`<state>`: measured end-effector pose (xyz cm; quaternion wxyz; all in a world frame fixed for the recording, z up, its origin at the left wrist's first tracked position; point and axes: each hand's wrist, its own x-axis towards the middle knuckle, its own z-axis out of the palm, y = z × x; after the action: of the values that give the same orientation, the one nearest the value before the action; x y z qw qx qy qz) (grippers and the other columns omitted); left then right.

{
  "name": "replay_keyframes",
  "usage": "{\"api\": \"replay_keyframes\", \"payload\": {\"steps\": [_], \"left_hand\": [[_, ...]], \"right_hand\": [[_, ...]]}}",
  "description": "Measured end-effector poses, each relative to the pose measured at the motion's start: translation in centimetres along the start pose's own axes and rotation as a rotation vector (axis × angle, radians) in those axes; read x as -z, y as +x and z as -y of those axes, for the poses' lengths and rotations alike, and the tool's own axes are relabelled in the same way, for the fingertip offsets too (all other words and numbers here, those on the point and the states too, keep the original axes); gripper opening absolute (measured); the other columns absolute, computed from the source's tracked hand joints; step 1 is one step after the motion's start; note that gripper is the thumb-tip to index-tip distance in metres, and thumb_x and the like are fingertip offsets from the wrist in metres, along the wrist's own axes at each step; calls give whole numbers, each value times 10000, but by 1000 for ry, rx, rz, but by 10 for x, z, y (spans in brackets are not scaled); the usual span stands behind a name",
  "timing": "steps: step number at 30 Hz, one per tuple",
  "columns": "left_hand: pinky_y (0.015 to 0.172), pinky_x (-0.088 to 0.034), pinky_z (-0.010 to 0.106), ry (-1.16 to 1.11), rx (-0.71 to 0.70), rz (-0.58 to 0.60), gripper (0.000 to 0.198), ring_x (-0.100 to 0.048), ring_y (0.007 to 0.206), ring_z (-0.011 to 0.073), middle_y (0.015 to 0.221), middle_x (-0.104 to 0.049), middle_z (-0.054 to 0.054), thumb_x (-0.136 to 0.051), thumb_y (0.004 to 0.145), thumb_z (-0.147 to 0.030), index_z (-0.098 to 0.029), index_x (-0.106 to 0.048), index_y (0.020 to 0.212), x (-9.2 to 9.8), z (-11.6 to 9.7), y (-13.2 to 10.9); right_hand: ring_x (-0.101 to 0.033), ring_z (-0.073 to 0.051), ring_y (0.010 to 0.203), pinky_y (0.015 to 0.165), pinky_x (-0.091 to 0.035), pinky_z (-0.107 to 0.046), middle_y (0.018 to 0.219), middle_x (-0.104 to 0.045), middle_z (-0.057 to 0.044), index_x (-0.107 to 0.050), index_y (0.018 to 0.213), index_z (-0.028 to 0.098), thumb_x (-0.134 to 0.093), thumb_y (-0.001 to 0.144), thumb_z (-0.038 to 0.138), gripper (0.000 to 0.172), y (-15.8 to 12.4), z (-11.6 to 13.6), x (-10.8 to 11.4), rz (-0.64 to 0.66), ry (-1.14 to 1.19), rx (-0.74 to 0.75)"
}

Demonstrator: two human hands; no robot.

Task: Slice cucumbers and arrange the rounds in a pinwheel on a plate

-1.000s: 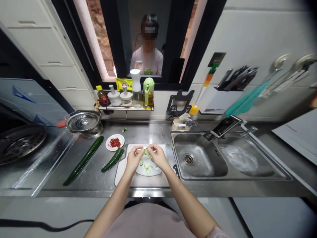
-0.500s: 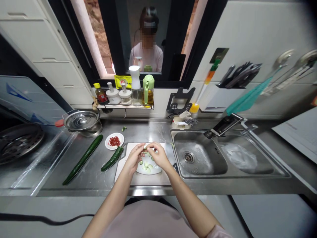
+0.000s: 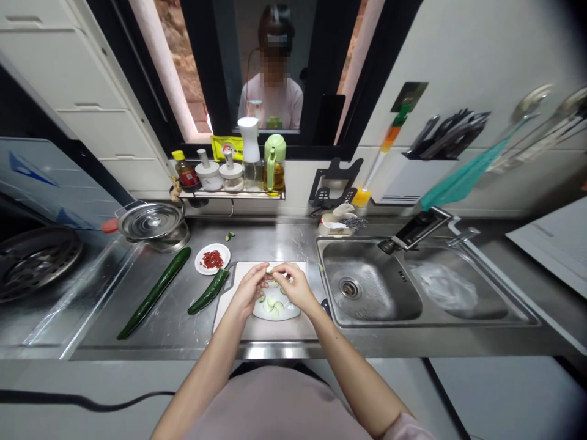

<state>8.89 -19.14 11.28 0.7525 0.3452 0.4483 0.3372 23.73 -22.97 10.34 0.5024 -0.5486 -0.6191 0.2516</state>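
Observation:
Over a white plate (image 3: 288, 315), my left hand (image 3: 249, 291) and my right hand (image 3: 296, 288) meet at the fingertips. Both are closed in a pinch around a small piece of cucumber (image 3: 269, 271), mostly covered by the fingers. Pale green cucumber slices (image 3: 274, 305) lie curved and overlapping on the plate below, and the hands hide part of them. The plate rests on a white cutting board (image 3: 266, 332). Left of the board lies a cut length of cucumber (image 3: 208, 293); farther left is a whole cucumber (image 3: 155, 293).
A small white dish (image 3: 198, 264) holds chopped red pieces (image 3: 212, 260). Seasoning jars and an oil bottle (image 3: 274, 168) line a shelf behind. The double sink (image 3: 369, 293) is to the right. A lidded steel pot (image 3: 153, 223) stands at the back left. Cucumber scraps (image 3: 230, 236) lie behind the board.
The view has shifted very slightly. My fingertips have moved a little around the cucumber piece, while both hands remain above the plate.

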Motion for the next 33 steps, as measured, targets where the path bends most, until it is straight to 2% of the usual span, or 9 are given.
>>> {"api": "replay_keyframes", "payload": {"steps": [5,9,14,19,24,28,33], "left_hand": [[466,-288,149,-64,-44,-16,617,-502,563,47,739,-598,-25,-802,597,-329,-193,-593,1161,-1,3,1],[486,-280,165,-35,-127,-49,659,-473,534,50,634,-541,-63,-818,562,-317,-182,-598,1168,-1,1,2],[553,-346,186,45,-238,-65,605,-523,593,71,735,-622,-23,-805,564,-326,-175,-627,1122,1,-1,2],[674,-422,215,103,-360,-47,489,-574,716,102,804,-636,1,-776,602,-311,-166,-659,1054,6,6,5],[668,-425,208,137,-401,-46,446,-573,712,100,792,-637,3,-766,634,-299,-165,-651,1044,12,10,7],[648,-414,200,159,-375,-82,415,-556,667,90,722,-603,-23,-753,632,-295,-164,-646,1011,21,15,9],[642,-405,202,230,-337,-189,338,-530,633,88,670,-563,-36,-739,588,-274,-160,-645,893,41,33,20]], "right_hand": [[-582,-171,862,731,-420,-279,853,-687,-32,-673,826,211,-582,864,316,143,-1,-3,0,-8,8,-48],[-584,-171,847,727,-432,-279,835,-680,-31,-660,800,205,-599,827,318,131,-1,-4,-1,-23,39,-118],[-590,-161,784,650,-438,-259,797,-663,-30,-636,766,195,-604,797,366,177,0,-4,-3,20,139,-231],[-582,-137,678,601,-447,-248,707,-631,-9,-599,734,189,-637,757,396,212,1,-3,-4,81,297,-321],[-558,-115,581,556,-437,-232,621,-605,14,-577,748,184,-642,753,403,228,4,-6,-4,168,392,-399],[-544,-109,562,540,-423,-223,607,-584,26,-587,761,180,-642,747,379,206,8,-22,-10,184,340,-396],[-495,-95,562,556,-386,-207,595,-544,52,-609,766,179,-635,737,299,126,9,-51,-27,208,80,-431]]}}
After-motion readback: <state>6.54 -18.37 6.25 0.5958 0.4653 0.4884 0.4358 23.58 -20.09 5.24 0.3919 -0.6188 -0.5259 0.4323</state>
